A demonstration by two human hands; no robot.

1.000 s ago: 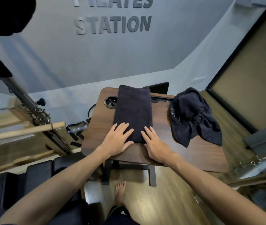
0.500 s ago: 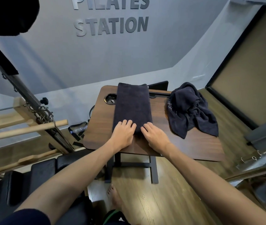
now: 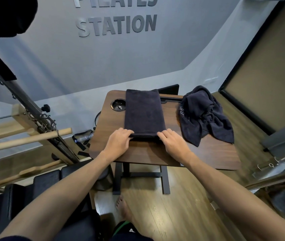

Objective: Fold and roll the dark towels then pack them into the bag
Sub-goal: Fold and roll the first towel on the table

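Observation:
A dark towel folded into a long strip (image 3: 144, 113) lies lengthwise on the small wooden table (image 3: 208, 153). My left hand (image 3: 119, 142) grips its near left corner and my right hand (image 3: 172, 143) grips its near right corner; the near edge is lifted and curled slightly off the table. A second dark towel (image 3: 203, 115) lies crumpled on the table's right side, partly hanging over the edge. I see no bag.
A round cup hole (image 3: 118, 105) is set in the table's far left corner. A black object (image 3: 169, 89) stands behind the table. Pilates equipment with wooden bars (image 3: 25, 140) stands at the left. My bare foot (image 3: 123, 207) is on the wood floor below.
My hands slid from lying flat on the towel's near end to its two near corners, fingers now curled under the edge, which has lifted.

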